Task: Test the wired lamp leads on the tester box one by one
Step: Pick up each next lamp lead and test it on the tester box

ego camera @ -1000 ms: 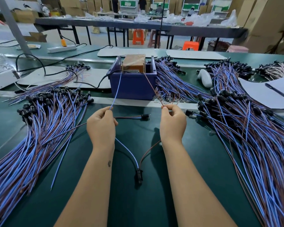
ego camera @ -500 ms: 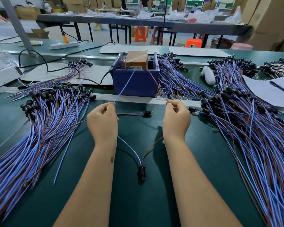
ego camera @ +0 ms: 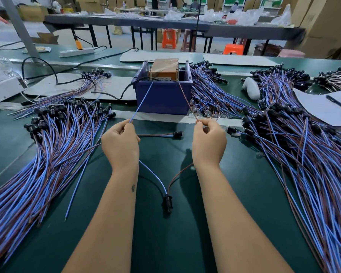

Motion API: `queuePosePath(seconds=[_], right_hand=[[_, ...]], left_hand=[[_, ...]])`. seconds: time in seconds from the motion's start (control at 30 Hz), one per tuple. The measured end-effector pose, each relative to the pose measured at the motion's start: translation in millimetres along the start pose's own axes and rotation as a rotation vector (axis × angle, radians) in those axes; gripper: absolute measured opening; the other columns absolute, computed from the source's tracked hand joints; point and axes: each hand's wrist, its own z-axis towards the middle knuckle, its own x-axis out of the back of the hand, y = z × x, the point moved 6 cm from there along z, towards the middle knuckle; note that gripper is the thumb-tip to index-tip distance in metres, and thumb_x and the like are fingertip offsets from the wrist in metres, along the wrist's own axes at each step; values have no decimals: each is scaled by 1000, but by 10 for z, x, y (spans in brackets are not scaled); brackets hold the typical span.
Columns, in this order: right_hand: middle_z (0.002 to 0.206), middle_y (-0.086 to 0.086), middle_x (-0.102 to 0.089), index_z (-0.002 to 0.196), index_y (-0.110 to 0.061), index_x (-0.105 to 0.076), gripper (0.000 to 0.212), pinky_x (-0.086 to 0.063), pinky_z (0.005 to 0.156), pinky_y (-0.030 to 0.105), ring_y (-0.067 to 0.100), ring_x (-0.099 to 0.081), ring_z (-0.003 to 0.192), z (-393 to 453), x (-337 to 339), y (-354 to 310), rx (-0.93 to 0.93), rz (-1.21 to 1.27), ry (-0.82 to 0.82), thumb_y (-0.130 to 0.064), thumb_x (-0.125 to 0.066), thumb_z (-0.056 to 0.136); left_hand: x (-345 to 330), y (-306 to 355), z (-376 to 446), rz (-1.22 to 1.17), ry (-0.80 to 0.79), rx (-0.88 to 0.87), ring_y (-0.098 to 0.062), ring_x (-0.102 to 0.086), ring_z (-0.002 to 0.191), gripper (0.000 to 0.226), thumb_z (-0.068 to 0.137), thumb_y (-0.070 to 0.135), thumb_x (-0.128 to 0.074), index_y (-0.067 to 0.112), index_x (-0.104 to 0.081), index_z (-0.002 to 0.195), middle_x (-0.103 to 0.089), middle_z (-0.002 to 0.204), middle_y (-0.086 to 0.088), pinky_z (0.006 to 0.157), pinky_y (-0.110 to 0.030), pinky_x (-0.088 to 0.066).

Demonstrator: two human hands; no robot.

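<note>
Two bare forearms, no sleeves, watch or bracelet. Left hand and right hand both ungloved, no rings visible. Small dark mark on the left forearm, a little below the wrist, too small to make out its shape. Nails hidden from view.

long dark table, orange stools, stacked cardboard boxes, pale floor
</note>
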Motion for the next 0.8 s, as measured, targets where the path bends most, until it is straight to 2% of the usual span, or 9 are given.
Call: queuePosePath(seconds=[0.2, 0.3, 0.57, 0.67, 0.8], right_hand=[[65, -10, -59, 81, -33, -59, 20, -34, 49, 22, 6, -49, 58, -13, -49, -36, 59, -24, -35, -20, -51, 95], [62, -11, -56, 82, -34, -60, 20, -30, 45, 15, 6, -47, 55, -6, -64, -33, 64, -20, -42, -20, -51, 95], [58, -12, -53, 87, -29, -65, 17, -32, 45, 12, 4, -44, 50, -37, -85, -52, 110, 34, -82, -19, -52, 94], [60, -12, -54, 89, -27, -66, 16, -31, 47, 12, 5, -45, 53, -53, -96, -60, 125, 26, -100, -19, -53, 94], [60, -12, -53, 86, -27, -66, 17, -34, 52, 20, 7, -45, 54, -45, -101, -53, 118, 40, -99, -18, -53, 93]], left_hand=[[30, 11, 9, -15, 17, -9, -2, -39, 38, 25, 86, 9, -50, 21, -72, 91, -52, 39, 11, 41, -12, -34], [37, 11, 23, -16, 23, -6, -3, -39, 38, 25, 87, 9, -50, 21, -71, 91, -51, 38, 10, 42, -13, -35], [47, 28, -9, -47, 23, 1, -3, -39, 39, 25, 87, 8, -50, 23, -70, 85, -50, 39, 11, 41, -13, -35], [56, 26, -12, -64, 25, 6, -3, -37, 38, 24, 88, 7, -50, 20, -70, 88, -50, 39, 11, 40, -13, -33], [59, 24, -1, -38, 32, 4, -3, -37, 37, 25, 88, 8, -50, 19, -72, 92, -51, 39, 11, 40, -13, -33]])
